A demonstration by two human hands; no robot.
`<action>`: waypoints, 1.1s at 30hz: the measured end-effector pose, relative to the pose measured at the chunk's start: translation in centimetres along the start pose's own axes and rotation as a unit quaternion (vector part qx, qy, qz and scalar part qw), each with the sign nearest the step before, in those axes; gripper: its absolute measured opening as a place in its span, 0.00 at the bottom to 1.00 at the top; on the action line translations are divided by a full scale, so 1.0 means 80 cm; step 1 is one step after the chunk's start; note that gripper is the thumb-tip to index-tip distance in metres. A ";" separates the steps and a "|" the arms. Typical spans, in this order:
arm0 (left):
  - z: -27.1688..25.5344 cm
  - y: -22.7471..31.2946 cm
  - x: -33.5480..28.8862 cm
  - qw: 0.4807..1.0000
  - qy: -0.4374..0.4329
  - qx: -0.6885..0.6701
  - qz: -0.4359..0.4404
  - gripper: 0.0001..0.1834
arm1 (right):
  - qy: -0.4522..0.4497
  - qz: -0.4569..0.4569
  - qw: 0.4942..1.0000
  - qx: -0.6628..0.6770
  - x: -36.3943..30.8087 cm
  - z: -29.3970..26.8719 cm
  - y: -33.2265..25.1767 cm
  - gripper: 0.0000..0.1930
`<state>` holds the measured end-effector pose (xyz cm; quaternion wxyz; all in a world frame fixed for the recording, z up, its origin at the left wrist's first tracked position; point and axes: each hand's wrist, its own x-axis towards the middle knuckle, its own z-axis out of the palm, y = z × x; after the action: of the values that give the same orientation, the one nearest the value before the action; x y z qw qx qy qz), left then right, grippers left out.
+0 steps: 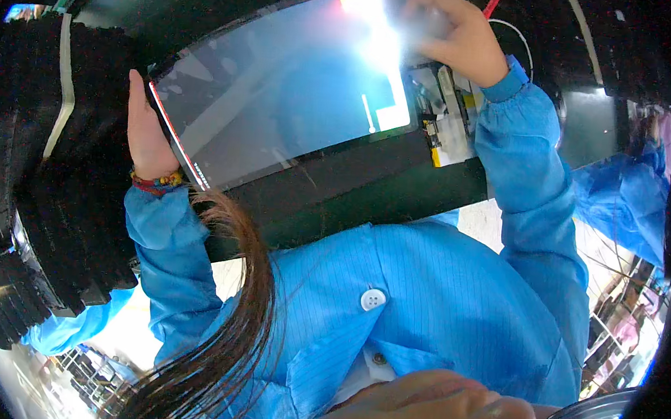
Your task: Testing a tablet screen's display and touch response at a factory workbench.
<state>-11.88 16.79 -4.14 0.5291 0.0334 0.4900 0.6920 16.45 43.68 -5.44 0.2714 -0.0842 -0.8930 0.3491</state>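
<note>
A flat glossy display panel (282,89) lies tilted on a black support in front of me, with a glaring white light along its right part. My left hand (150,138) rests against the panel's left edge, its visible fingers stretched out straight. At the upper right of the panel, my right hand (460,39) has its fingers curled together over the glare; a greyish blur at the fingertips hides what they hold, if anything. Beside the panel, under my right wrist, sits an electronic board assembly (452,116) with yellow and black parts.
A tall stack of black trays (81,168) stands close on my left. A red cable (494,1) and a white cable (527,48) run behind my right hand. Blue-sleeved fabric (624,198) shows at the far right. My hair (249,281) hangs near the front edge.
</note>
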 end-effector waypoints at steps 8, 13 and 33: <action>-0.006 -0.001 -0.002 0.997 -0.078 -0.026 -0.004 0.33 | 0.000 -0.028 0.999 -0.020 0.000 -0.011 -0.060 0.46; -0.006 -0.001 0.000 0.980 -0.176 -0.091 -0.031 0.35 | -0.090 -0.055 0.992 -0.075 -0.005 -0.013 -0.086 0.53; -0.008 -0.001 0.007 0.982 -0.178 -0.066 -0.023 0.34 | -0.087 0.149 0.984 0.050 -0.015 -0.066 -0.041 0.10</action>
<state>-12.43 16.82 -4.84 0.6248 0.1092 0.3417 0.6935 20.46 43.87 -0.52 0.1414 -0.1721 -0.8718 0.4363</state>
